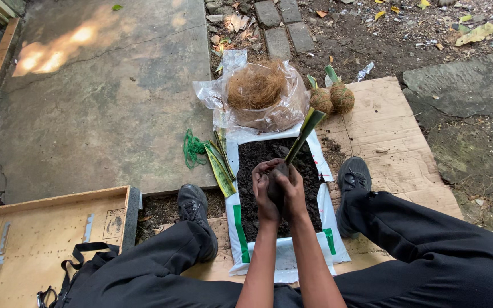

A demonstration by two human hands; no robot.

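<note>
Both my hands are cupped together around a dark ball of soil at the base of a long green leaf cutting (pixel 306 128) that sticks up and away from me. My left hand (pixel 265 191) presses the ball from the left, my right hand (pixel 292 191) from the right. They hover over an opened white sack of dark soil (pixel 258 159) lying between my feet. Beyond the sack sits a clear plastic bag of brown coconut fibre (pixel 256 88). Two finished fibre-wrapped balls with leaf cuttings (pixel 332 97) rest on the cardboard to its right.
Loose leaf cuttings (pixel 219 162) and a bundle of green string (pixel 192 148) lie left of the sack. My black shoes (pixel 194 205) flank the sack on a cardboard sheet (pixel 389 142). A flat cardboard box (pixel 41 234) and a black bag strap (pixel 81 256) are at lower left.
</note>
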